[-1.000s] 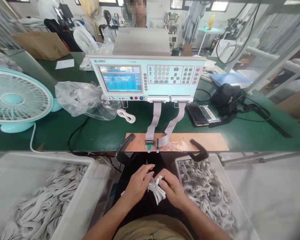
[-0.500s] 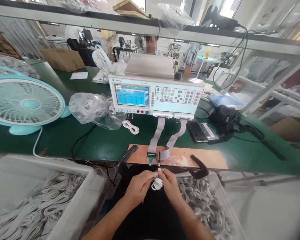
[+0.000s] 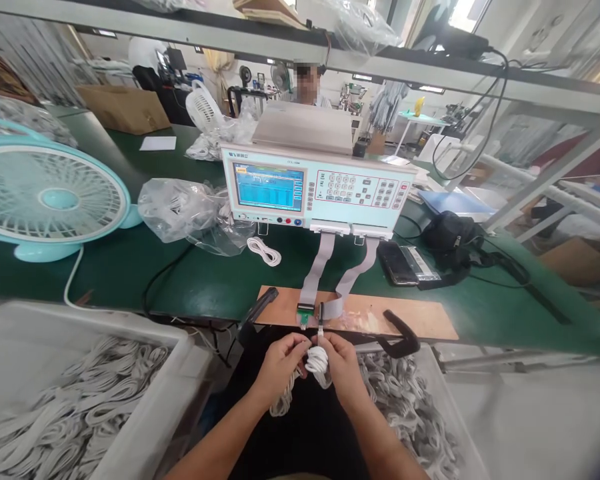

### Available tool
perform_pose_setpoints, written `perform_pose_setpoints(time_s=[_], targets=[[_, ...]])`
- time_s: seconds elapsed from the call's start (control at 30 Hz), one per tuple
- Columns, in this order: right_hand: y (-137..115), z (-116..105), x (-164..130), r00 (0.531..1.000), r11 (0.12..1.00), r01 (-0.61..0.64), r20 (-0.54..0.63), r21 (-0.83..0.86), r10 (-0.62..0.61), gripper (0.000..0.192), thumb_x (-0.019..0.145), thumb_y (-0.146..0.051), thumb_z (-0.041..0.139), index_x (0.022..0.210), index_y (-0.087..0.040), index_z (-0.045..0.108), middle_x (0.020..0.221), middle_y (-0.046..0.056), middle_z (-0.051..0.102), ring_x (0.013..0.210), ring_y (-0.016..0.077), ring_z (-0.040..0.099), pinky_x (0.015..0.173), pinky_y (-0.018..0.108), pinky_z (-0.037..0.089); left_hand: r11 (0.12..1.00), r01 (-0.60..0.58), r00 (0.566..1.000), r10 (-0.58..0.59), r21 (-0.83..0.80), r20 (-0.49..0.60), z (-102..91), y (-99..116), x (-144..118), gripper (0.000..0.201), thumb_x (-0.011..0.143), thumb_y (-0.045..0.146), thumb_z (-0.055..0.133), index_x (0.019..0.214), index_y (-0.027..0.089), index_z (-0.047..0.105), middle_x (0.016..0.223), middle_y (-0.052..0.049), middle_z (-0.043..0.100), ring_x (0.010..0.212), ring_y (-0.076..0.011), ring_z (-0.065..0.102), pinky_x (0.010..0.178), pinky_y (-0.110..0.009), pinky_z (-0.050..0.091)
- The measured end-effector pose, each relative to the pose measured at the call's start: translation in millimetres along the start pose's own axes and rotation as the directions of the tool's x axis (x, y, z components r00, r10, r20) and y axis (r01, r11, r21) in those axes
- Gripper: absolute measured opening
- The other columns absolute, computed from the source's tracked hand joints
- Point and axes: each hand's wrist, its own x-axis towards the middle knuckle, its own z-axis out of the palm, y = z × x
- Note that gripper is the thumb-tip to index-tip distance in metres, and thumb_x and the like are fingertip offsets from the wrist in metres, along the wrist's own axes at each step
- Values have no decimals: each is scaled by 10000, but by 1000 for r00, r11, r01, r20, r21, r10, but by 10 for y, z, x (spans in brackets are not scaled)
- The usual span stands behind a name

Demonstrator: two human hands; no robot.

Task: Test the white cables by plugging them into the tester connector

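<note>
Two hands pinch one coiled white cable (image 3: 318, 361) at the desk's near edge: left hand (image 3: 279, 365) grips the coil, right hand (image 3: 341, 363) holds its plug at the test board's connector (image 3: 321, 320). Full seating can't be told; right bin (image 3: 405, 400) holds many cables.

Left hand (image 3: 280, 363), right hand (image 3: 343, 363), fingers pinched.

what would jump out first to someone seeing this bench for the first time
Probably the pale blue tester with its lit screen at the middle of the green bench, two grey ribbon cables running down to a board at the near edge. Just below, the left hand and right hand hold a coiled white cable there. A turquoise fan stands far left.
</note>
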Motion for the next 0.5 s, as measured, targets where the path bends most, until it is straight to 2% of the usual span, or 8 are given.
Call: perform_pose_setpoints(time_s=[0.13,0.27,0.33,0.5], targets=[[-52,40,7,993,982,-120,18,146,118,330,665,-456,721,697,-131,671,538,1,555,480,115,430,470,224,316,997,-44,994,37,67,103,-45,64,-18,363,829,453,500,625,154,519,532,33,508,420,-91,527,431,-185,395],[-34,61,41,990,964,-144,23,224,142,318,635,-443,742,628,-144,634,503,-18,515,455,101,379,444,215,281,999,-36,989,29,40,147,-69,59,-32,320,841,457,484,751,159,556,530,38,518,408,-88,522,426,-178,392],[-12,60,51,991,963,-131,26,236,129,313,647,-437,735,607,-150,616,513,-19,519,454,98,369,449,215,285,999,-42,993,41,-2,106,-50,53,-24,326,816,467,519,755,152,576,581,28,531,407,-84,521,410,-179,401],[49,18,62,994,976,-94,69,195,82,282,709,-415,701,651,-147,634,557,-5,557,497,112,413,488,218,332,995,-78,994,73,-54,-81,19,43,27,344,736,437,617,574,135,586,623,7,510,469,-93,523,416,-185,433]])
